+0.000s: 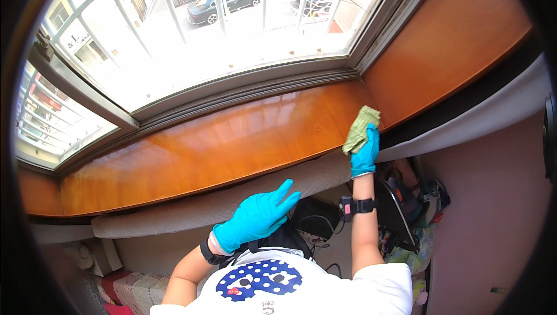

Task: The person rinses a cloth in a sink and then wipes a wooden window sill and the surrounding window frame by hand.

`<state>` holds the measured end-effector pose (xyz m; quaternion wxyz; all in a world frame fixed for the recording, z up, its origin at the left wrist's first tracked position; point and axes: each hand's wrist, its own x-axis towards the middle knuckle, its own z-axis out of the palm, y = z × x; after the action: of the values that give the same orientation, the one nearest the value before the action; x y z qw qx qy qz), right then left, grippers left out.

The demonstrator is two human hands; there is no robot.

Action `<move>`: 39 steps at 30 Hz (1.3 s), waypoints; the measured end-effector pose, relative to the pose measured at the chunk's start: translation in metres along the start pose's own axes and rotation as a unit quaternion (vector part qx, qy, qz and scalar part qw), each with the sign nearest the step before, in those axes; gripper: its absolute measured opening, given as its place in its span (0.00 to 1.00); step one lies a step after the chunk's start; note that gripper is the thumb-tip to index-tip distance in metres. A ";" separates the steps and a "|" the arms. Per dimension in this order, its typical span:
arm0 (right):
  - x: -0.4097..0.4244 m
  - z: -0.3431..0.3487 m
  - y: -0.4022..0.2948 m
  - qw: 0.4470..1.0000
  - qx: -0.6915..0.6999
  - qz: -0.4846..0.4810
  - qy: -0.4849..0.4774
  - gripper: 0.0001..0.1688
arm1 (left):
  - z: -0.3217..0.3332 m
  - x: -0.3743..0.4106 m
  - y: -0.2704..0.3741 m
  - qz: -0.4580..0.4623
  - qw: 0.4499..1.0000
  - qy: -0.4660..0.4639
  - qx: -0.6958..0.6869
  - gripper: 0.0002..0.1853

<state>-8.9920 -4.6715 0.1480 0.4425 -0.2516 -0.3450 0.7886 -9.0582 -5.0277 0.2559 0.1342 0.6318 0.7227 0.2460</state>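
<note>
A blue rubber glove covers my right hand [366, 152], which grips a folded green cleaning cloth [362, 130]. The cloth rests at the right end of the glossy wooden windowsill [226, 145], close to the corner with the wooden side panel [452, 45]. My left hand [256, 219], gloved in the same blue, hovers in front of my body below the sill. Nothing is in it, and two of its fingers point apart toward the right. Part of its palm and thumb are hidden from view.
Above the sill is a sliding window frame [243, 75] with white metal bars [217, 1] outside. A quilted beige pad [226, 202] runs under the sill's front edge. White curtain fabric [470, 119] hangs at right. Bags and cloth items [417, 210] are piled below it.
</note>
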 end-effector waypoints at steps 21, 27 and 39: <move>-0.416 0.345 0.375 0.464 -0.467 -0.199 -0.727 0.39 | 0.043 -0.241 -0.017 -0.486 0.874 -0.031 0.010 0.31; -0.360 0.280 0.349 0.460 -0.437 -0.261 -0.728 0.31 | 0.038 -0.272 -0.044 -0.426 0.898 0.110 0.016 0.27; -0.044 0.001 0.110 0.568 -0.760 -0.288 -0.131 0.25 | -0.025 -0.321 -0.164 -0.450 0.757 0.445 0.163 0.26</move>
<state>-9.0295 -4.7505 0.0681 0.2421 -0.2762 -0.9256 0.0917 -9.1563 -5.3598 0.1535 -0.2120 0.0652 0.9313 0.2888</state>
